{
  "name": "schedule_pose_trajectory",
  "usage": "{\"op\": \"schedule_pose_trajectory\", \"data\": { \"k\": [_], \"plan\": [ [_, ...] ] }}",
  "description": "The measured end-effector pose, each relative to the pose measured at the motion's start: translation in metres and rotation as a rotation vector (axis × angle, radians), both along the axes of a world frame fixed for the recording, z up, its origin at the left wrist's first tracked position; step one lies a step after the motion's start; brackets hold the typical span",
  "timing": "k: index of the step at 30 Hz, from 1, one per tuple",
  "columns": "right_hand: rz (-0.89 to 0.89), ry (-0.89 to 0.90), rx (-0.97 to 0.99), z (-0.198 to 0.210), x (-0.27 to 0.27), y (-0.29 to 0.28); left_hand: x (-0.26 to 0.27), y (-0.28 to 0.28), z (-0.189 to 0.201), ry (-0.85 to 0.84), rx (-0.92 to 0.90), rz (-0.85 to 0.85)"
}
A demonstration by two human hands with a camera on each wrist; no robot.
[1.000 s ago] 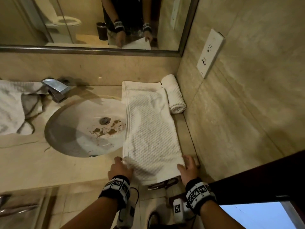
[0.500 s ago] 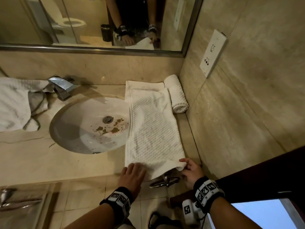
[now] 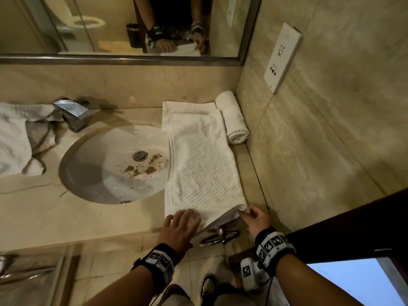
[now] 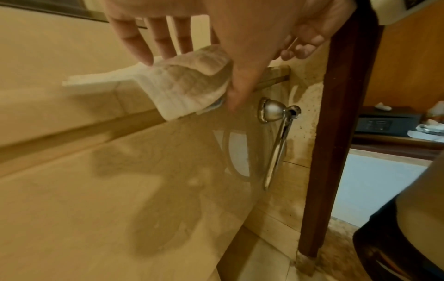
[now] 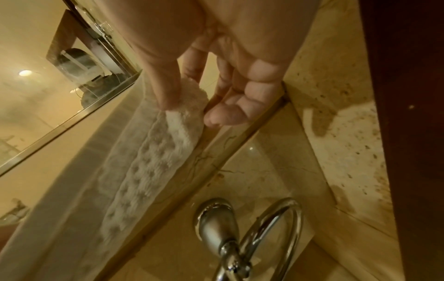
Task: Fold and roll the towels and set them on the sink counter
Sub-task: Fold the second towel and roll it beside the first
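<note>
A long folded white towel [image 3: 203, 168] lies on the sink counter [image 3: 88, 221], running from the back wall to the front edge right of the basin. Its near end is lifted and curled over. My left hand [image 3: 185, 217] lies flat with straight fingers on the near left part of that end [image 4: 187, 89]. My right hand [image 3: 247, 214] pinches the near right corner between thumb and forefinger, as the right wrist view shows on the towel [image 5: 149, 152]. A rolled white towel [image 3: 235, 120] rests in the back right corner against the wall.
A round basin [image 3: 99, 173] with brown specks sits left of the towel, with a chrome faucet [image 3: 72, 111] behind it. A crumpled towel [image 3: 13, 140] lies at far left. A chrome towel ring [image 3: 220, 237] hangs under the counter edge. The tiled wall [image 3: 309, 140] closes the right side.
Both hands pressed the towel's near edge; now its end is raised and curling over. My left hand slid right onto it and my right hand took the corner.
</note>
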State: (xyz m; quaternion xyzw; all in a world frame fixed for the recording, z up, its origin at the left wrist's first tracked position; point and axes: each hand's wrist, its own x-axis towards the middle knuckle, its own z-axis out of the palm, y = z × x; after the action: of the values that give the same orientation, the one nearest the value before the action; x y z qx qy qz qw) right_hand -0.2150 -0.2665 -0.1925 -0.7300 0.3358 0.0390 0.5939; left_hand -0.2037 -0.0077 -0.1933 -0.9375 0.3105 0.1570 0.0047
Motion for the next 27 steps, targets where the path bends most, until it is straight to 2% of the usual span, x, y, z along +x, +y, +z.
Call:
{"op": "schedule_pose_trajectory", "data": {
  "k": [5,10,12,16,19,22,25,27],
  "plan": [
    [0.018,-0.009,-0.002,0.000,-0.004,-0.004,0.011,0.000,0.002,-0.093,-0.131,0.021],
    [0.037,-0.009,-0.045,-0.004,-0.007,-0.008,0.023,0.011,0.006,-0.124,-0.365,0.030],
    [0.020,-0.004,-0.039,0.000,-0.006,-0.008,0.030,0.014,0.012,-0.086,-0.456,0.101],
    [0.037,0.028,-0.023,-0.002,-0.001,-0.010,0.039,0.016,0.022,0.080,-0.544,0.429],
    [0.061,0.062,-0.073,-0.009,0.009,-0.009,0.043,0.018,0.015,0.075,-0.529,0.490],
    [0.009,0.060,-0.084,-0.012,0.016,-0.007,0.036,0.016,0.010,-0.030,-0.482,0.299],
    [-0.016,0.045,-0.099,-0.015,0.017,-0.009,0.018,0.010,0.008,-0.203,-0.331,0.031],
    [-0.001,0.037,-0.091,-0.021,0.016,-0.012,0.010,0.006,0.001,-0.253,-0.256,-0.056]
  ]
}}
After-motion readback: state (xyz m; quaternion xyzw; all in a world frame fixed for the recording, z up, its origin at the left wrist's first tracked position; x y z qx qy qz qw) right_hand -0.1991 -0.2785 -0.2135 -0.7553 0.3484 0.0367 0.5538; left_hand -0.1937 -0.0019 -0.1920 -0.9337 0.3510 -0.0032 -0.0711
